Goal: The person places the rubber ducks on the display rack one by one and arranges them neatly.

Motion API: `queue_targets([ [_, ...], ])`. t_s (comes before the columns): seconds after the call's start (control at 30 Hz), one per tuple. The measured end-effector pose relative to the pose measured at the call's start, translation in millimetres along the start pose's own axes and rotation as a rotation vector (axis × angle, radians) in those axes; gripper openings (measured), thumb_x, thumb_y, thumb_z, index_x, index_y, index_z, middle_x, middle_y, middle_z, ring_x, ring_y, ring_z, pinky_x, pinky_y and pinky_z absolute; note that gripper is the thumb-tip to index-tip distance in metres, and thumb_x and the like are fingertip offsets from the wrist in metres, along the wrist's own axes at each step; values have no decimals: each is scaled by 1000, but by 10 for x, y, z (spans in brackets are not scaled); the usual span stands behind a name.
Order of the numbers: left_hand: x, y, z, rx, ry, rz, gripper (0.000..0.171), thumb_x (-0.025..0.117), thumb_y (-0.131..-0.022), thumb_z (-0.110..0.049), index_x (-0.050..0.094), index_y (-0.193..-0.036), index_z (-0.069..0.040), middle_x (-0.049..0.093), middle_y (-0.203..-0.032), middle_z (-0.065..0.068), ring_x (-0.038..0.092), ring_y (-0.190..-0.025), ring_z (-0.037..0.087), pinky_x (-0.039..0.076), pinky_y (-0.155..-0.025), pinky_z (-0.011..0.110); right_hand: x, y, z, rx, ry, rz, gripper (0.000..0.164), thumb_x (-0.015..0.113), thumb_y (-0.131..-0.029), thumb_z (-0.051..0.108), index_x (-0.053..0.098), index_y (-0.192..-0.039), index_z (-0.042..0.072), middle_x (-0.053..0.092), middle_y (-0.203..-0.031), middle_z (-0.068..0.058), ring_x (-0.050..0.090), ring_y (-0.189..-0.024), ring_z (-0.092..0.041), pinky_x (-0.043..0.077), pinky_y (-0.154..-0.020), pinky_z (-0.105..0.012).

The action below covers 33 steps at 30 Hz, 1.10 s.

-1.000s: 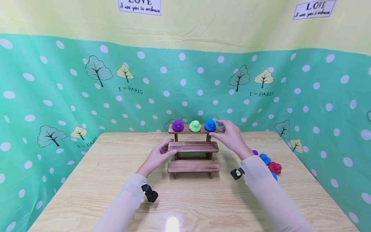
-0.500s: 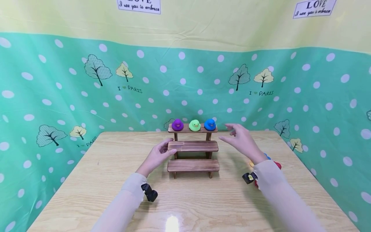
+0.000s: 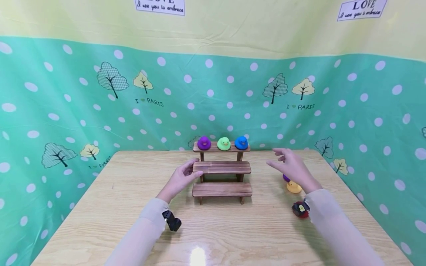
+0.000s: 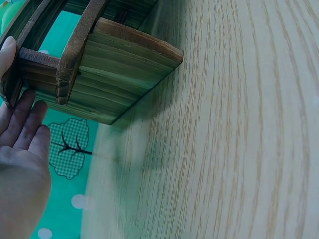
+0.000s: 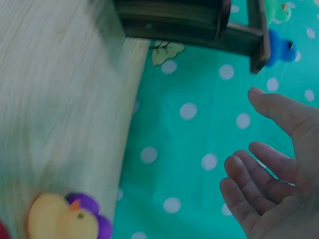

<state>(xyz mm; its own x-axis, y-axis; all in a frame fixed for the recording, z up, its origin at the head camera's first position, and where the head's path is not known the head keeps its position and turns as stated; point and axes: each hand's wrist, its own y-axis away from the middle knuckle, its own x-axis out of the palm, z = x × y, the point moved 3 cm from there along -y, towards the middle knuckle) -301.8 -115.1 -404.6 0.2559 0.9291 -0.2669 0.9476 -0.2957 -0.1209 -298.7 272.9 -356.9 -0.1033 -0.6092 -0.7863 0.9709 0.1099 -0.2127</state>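
A three-step wooden display stand (image 3: 222, 190) stands on the table. On its top step sit a purple rubber duck (image 3: 204, 143), a light green rubber duck (image 3: 224, 144) and a blue rubber duck (image 3: 241, 143), spaced in a row. My left hand (image 3: 179, 181) holds the left end of the middle step; in the left wrist view its thumb (image 4: 7, 56) and fingers (image 4: 31, 117) lie on opposite sides of the wood. Right of the stand, my right hand (image 3: 294, 168) hovers with thumb and fingers spread and nothing between them, as the right wrist view confirms.
Below the right hand, a yellow rubber duck (image 3: 294, 187) and a purple duck (image 3: 286, 178) rest on the table (image 3: 139, 229). Something red (image 3: 305, 215) shows partly behind the right wrist camera (image 3: 298, 208). A dotted green curtain (image 3: 173, 92) hangs behind the table.
My right hand has let go of the blue duck on the top step and moved right and slightly down, toward the loose ducks. The left hand and stand have stayed put.
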Motion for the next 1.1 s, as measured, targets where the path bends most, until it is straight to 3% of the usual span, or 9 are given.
queue_targets([
  [0.3,3,11,-7,-6,13,-1,69,71,-96,-21,38,-152,-1,39,-153,25,41,-138,40,33,-115,46,-3,19,-447,18,17,-4,63,70,-96,35,49,-142,-4,56,-131,-29,57,-115,-44,53,-92,-56],
  [0.53,-10,-156,341,3,15,-23,73,75,-92,-29,40,-153,-8,40,-154,21,42,-138,37,34,-115,45,15,40,-686,64,46,23,60,70,-96,29,50,-139,-7,56,-129,-32,56,-115,-46,52,-94,-57],
  [1.1,-19,-159,360,1,21,-27,73,76,-91,-33,42,-152,-11,40,-154,19,41,-139,36,33,-116,45,129,-76,-1034,185,50,190,52,69,-95,21,53,-132,-12,55,-129,-35,55,-116,-49,48,-98,-59],
])
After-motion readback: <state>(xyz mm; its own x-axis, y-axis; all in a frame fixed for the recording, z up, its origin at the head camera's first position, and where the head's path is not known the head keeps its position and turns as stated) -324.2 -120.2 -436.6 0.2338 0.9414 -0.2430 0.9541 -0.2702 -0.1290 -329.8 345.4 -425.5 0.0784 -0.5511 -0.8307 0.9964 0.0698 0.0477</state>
